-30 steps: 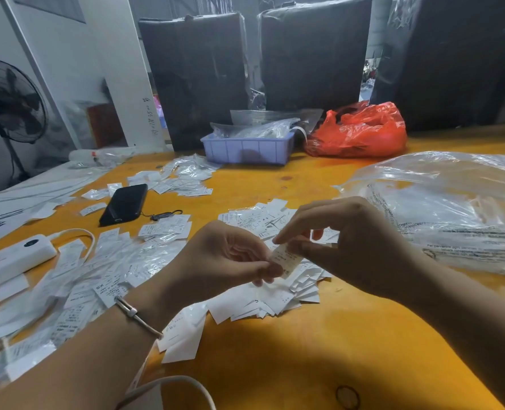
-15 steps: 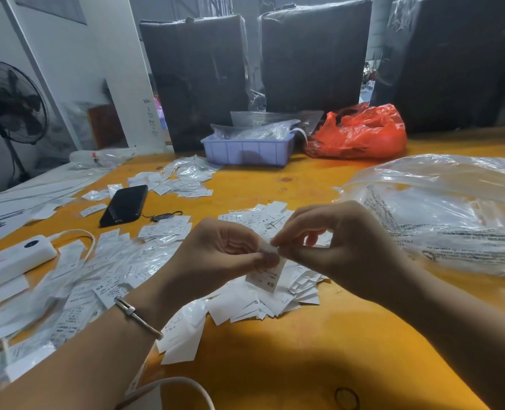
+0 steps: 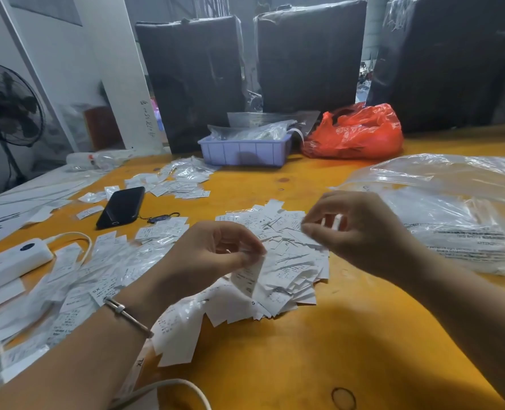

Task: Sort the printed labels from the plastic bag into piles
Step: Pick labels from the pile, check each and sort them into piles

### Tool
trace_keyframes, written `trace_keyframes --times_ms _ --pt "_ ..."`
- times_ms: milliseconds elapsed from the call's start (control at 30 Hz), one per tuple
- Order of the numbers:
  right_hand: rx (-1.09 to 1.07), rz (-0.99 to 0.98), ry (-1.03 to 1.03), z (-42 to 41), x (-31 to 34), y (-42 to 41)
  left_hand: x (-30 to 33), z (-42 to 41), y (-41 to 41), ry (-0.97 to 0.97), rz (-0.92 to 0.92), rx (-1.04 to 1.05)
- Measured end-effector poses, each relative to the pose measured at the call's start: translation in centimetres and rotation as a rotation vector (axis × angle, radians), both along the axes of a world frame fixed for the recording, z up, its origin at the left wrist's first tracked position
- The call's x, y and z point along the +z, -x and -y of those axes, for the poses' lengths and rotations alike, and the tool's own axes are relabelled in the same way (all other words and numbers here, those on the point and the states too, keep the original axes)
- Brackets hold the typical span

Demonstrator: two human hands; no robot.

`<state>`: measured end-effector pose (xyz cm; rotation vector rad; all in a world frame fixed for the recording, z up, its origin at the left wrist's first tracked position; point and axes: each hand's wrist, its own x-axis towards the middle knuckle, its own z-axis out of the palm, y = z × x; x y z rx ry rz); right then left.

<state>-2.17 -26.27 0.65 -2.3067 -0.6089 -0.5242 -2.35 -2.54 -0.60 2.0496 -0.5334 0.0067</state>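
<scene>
Label (image 3: 248,276) of white paper, small print too fine to read, pinched between thumb and fingertips of left hand (image 3: 215,253), hanging over the middle pile (image 3: 280,261) on the orange table (image 3: 319,350). "S" legible on one slip at the pile's near edge, "XS" on slips in the left heap (image 3: 76,279). Right hand (image 3: 360,232) raised just right of the label, apart from it, fingers curled; whether a thin slip is pinched, cannot tell. Clear plastic bag (image 3: 452,214) farther right, upside-down "ATTENTION" print. Black phone (image 3: 121,207) and lilac tray (image 3: 245,150) beyond.
</scene>
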Motion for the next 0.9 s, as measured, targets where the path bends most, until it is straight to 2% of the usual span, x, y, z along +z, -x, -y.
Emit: trace_keyframes --times_ms 67,167,300,367,400,500,567,767,900 --pt "-0.213 0.088 0.097 1.1 -0.1 -0.8 0.1 -0.1 -0.1 -0.025 -0.002 0.066" --pt "-0.456 0.007 0.170 2.6 -0.6 -1.9 0.4 -0.5 -0.4 0.012 -0.005 0.199" --pt "-0.658 -0.035 0.241 4.4 -0.8 -2.8 0.8 -1.4 -0.9 0.089 -0.005 0.401" --pt "-0.752 -0.076 0.300 5.2 -0.8 -3.2 0.5 -2.1 -1.4 0.034 0.004 0.516" --pt "-0.790 -0.115 0.351 5.6 -0.8 -3.4 0.3 -2.5 -1.7 -0.053 0.014 0.579" --pt "-0.856 -0.266 0.473 6.5 -1.0 -3.9 -0.2 -3.7 -2.5 -0.428 0.008 0.735" --pt "-0.841 -0.306 0.531 6.8 -1.4 -4.2 -0.4 -3.9 -2.7 -0.583 -0.022 0.768" --pt "-0.854 -0.242 0.554 7.4 -2.1 -4.6 -0.7 -3.3 -2.4 -0.700 0.025 0.744" --pt "-0.866 -0.195 0.568 7.6 -2.3 -4.9 -1.0 -2.5 -2.2 -0.661 0.101 0.700"
